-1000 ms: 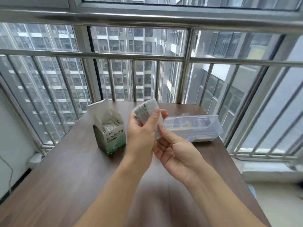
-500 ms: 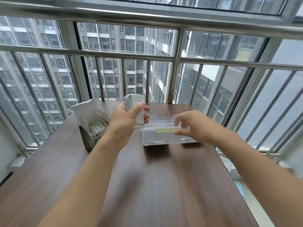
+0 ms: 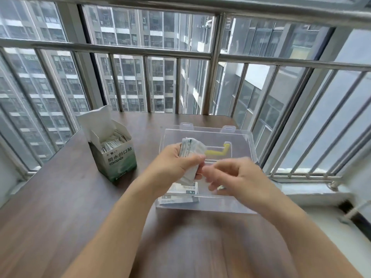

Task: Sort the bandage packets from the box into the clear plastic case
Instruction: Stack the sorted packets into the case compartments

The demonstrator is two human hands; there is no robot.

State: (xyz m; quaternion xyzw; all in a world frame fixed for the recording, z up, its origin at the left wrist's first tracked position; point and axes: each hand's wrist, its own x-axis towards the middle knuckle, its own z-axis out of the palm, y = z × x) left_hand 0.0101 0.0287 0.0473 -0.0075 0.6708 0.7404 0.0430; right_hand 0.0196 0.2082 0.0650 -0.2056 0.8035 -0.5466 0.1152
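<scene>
Over the clear plastic case (image 3: 206,205), lid up, L hand (image 3: 172,163) grips a stack of bandage packets (image 3: 190,155), fingers curled round it, stack standing on end w/ long axis roughly upright, tilted a bit. R hand (image 3: 232,177) sits just right of the stack, fingertips near its lower edge; motion-blurred, fingers curled, can't tell if it pinches a packet or nothing. R hand is the nearer one for peeling a packet off, stack lies to its left, case floor right below both. A few loose packets (image 3: 180,194) already lie flat in the case's near-left part. Box (image 3: 113,155) stands open left of the case on the bench (image 3: 60,217), more packets inside. Vs half a sec ago: lid now open, R hand off the case and back at the stack, L hand moved over the case.
</scene>
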